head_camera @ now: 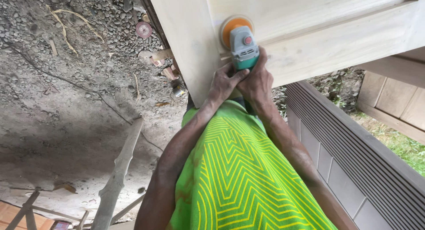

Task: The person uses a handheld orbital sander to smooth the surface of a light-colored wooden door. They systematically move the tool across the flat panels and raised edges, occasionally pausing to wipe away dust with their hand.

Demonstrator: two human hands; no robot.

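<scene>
A green-and-grey power sander (243,45) with an orange round pad (233,24) rests on a pale wooden panel (318,30) with raised mouldings. My left hand (222,81) and my right hand (256,79) are both wrapped around the sander's body, just below its grey head with a red button. The pad lies flat against the wood near the panel's left stile. My forearms run down over a bright green shirt with a yellow zigzag pattern (241,177). The lower part of the tool is hidden by my fingers.
Gravel and concrete ground (75,79) lies to the left, with a used sanding disc (143,29), wood scraps (166,66) and a thin cable. A carved wooden post (119,172) lies low left. A dark slatted panel (354,154) and grass (403,146) are on the right.
</scene>
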